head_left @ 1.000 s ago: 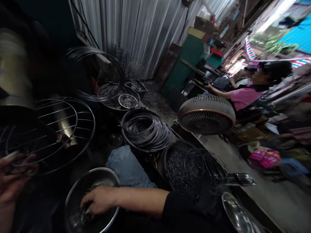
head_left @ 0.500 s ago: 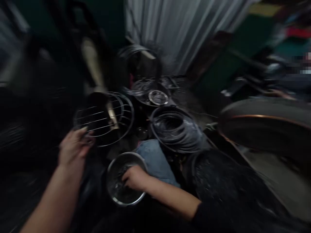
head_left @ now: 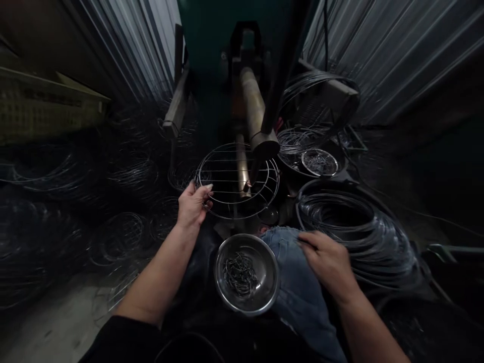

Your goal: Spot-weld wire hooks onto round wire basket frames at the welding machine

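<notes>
The round silver-grey wire rack (head_left: 227, 181) sits near the centre of the head view, around and in front of the thin brass-coloured metal rod (head_left: 242, 156); whether the two touch, I cannot tell. The left hand (head_left: 194, 205) has its fingers clamped on the rack's rim at about eight o'clock. The right hand (head_left: 328, 259) is over the faded blue denim cloth (head_left: 300, 282), fingers curled; whether the tips meet or pinch something, I cannot tell. The rack looks light and stiff, its thin bars likely to bend if forced and the smooth wire apt to turn in the grip; the outer rim seems the best hold, clear of the rod. At six o'clock from the rack, the shiny round steel bowl (head_left: 268, 282) holds a tangle of short dark wire pieces (head_left: 241, 275); what bears it is too dark to tell. At four o'clock lies the thick grey wire coil (head_left: 340, 242). Grey concrete floor (head_left: 68, 302) shows at seven o'clock, and pale corrugated metal wall (head_left: 378, 50) rises at one o'clock in the dim room
</notes>
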